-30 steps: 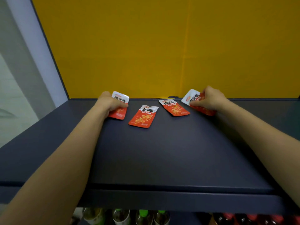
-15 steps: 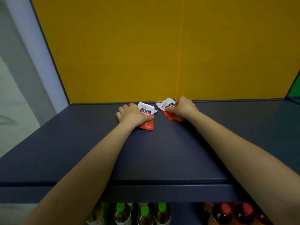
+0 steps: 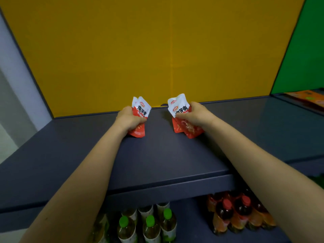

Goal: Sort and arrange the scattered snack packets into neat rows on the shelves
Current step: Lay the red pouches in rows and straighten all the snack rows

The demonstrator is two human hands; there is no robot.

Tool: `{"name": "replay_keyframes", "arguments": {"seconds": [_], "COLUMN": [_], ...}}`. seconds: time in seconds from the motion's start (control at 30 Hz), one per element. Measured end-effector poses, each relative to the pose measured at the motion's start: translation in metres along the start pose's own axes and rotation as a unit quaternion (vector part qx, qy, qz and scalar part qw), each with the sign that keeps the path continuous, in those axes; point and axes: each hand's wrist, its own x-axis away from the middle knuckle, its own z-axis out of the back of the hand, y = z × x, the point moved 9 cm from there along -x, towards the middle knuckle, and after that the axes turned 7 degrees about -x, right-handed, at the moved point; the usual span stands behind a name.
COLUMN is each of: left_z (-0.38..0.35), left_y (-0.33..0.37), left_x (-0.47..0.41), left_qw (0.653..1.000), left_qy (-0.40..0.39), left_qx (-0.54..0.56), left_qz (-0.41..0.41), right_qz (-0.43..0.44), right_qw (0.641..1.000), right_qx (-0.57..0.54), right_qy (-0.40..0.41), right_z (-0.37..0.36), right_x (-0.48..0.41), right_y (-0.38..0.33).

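Your fingers (image 3: 182, 116) are curled on both sides: your left hand (image 3: 130, 118) grips two red-and-white snack packets (image 3: 141, 107), and your right hand (image 3: 194, 114) grips a second pair (image 3: 178, 105). Both bunches stand roughly upright over the dark shelf (image 3: 166, 155), a little apart, near the yellow back wall (image 3: 122, 50). Whether their lower ends touch the shelf is unclear. Bottles (image 3: 149, 223) stand below.

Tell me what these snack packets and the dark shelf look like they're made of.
Snack packets: likely thin plastic or foil film, glossy printed; they crumple where the left hand and right hand grip them. Shelf: smooth, matte dark grey, faint sheen; painted metal or laminate, cannot tell which.
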Motion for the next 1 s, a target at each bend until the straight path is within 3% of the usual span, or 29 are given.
{"name": "replay_keyframes", "arguments": {"seconds": [0.17, 0.4, 0.67, 1.0], "left_z": [-0.010, -0.055, -0.193, -0.400], "left_y": [0.050, 0.144, 0.230, 0.271], "left_x": [0.029, 0.128, 0.272, 0.429], "left_qw": [0.981, 0.908, 0.856, 0.798], "left_qy": [-0.037, -0.192, -0.349, -0.519], "left_qx": [0.170, 0.336, 0.325, 0.284], "left_qz": [-0.081, -0.160, -0.199, -0.114], "right_qz": [0.035, -0.002, -0.090, -0.187], "right_qw": [0.986, 0.936, 0.881, 0.793], "right_qx": [-0.124, -0.275, -0.283, -0.257], "right_qy": [0.110, 0.220, 0.368, 0.519], "right_z": [0.072, 0.170, 0.256, 0.354], "right_x": [0.067, 0.189, 0.342, 0.521], "right_y": [0.016, 0.085, 0.207, 0.361]}}
